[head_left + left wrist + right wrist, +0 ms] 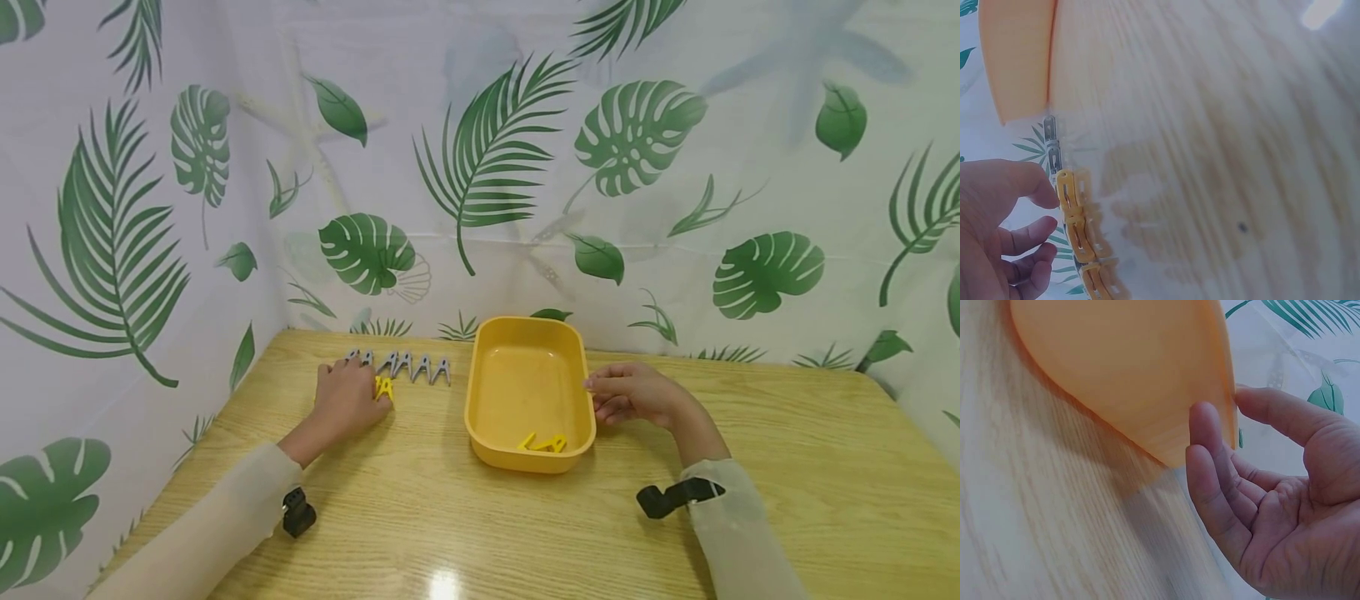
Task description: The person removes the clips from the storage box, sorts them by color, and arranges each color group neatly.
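My left hand [347, 402] reaches over a row of clothespins at the left of the table. In the left wrist view its thumb is close to a yellow clothespin [1067, 192], the other fingers apart from the thumb; no clothespin is visibly pinched. More yellow clothespins [1080, 237] stand in line there, partly hidden by the hand in the head view. Behind them stand several grey clothespins [423, 367]. At the right side of a yellow plastic basin [480, 450], my right hand [1297, 512] touches the wall with loosely bent fingers. Yellow clothespins [553, 444] lie inside the basin's near end.
The wooden table [420, 517] meets a white leaf-patterned cloth [510, 275] along its back and left edges. A black wrist camera [298, 512] sits on the left sleeve and another black camera [660, 502] on the right one.
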The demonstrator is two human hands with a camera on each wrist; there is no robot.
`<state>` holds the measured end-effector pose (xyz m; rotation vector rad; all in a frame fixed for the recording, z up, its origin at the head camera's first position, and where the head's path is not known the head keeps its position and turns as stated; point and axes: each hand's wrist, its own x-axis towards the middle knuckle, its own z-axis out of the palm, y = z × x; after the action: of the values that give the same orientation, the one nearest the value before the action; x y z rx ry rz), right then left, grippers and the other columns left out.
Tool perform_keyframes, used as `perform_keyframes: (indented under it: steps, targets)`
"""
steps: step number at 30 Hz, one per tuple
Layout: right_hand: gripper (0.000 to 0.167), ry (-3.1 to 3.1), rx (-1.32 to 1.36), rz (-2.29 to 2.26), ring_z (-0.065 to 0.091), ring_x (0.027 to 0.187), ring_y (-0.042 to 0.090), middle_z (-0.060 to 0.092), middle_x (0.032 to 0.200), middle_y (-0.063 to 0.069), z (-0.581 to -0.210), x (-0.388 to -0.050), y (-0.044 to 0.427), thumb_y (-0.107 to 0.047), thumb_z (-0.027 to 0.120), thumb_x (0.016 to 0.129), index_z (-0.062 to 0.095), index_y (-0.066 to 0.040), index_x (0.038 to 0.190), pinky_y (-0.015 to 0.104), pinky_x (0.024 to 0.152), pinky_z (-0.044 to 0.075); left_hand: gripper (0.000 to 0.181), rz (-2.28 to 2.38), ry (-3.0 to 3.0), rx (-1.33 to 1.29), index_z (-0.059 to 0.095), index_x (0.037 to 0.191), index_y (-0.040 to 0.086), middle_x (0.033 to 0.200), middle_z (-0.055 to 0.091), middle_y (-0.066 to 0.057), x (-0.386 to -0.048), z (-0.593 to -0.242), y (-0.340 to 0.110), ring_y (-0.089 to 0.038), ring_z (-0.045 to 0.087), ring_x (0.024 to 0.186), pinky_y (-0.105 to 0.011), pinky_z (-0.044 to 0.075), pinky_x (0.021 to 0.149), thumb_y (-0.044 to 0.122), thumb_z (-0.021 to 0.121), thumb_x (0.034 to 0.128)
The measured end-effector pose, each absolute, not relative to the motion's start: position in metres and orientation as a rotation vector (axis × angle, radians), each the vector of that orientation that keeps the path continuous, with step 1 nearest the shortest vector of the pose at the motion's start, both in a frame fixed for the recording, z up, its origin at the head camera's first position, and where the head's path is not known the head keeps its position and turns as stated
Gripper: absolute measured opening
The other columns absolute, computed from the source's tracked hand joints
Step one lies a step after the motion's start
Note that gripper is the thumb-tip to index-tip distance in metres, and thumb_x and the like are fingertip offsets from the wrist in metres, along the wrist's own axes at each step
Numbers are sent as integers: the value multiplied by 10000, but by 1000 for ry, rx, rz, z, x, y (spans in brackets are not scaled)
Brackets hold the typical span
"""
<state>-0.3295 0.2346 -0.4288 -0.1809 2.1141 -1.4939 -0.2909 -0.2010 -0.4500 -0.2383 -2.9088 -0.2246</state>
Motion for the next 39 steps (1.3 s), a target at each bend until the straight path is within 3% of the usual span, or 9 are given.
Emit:
perform_keyframes:
  steps: [10, 20, 26, 39]
  targets:
    - [419, 2118, -192, -1489, 687, 735, 109, 683, 853, 9, -429, -328, 235, -304, 621, 1016, 577, 37, 1256, 278, 746, 602, 295, -308, -2849, -312, 510, 584, 161, 719, 499, -30, -293, -440, -186, -241, 443, 700, -481, 336, 776, 181, 660, 838]
    - [393, 2115, -182, -1493, 690, 743, 118, 688, 857, 10, -431, -330, 236, -310, 633, 1010, 598, 15, 1228, 282, 754, 603, 186, -394, -2710, -471, 580, 702, 138, 775, 538, -22, -291, -402, -133, -238, 520, 772, -514, 407, 859, 172, 689, 848]
    - [433, 2110, -187, -1496, 687, 743, 114, 691, 860, 5, -429, -329, 235, -319, 636, 1007, 584, 31, 1256, 276, 752, 602, 144, -396, -2696, -602, 640, 756, 115, 814, 550, -15, -292, -387, -101, -222, 498, 799, -464, 391, 839, 189, 674, 874]
    - [397, 2109, -177, -1502, 697, 738, 117, 694, 851, 10, -431, -330, 235, -309, 634, 1009, 602, 19, 1231, 285, 753, 605, 138, -162, -2749, -964, 690, 893, 164, 866, 600, 0, -288, -402, -48, -198, 512, 814, -382, 376, 789, 298, 673, 915]
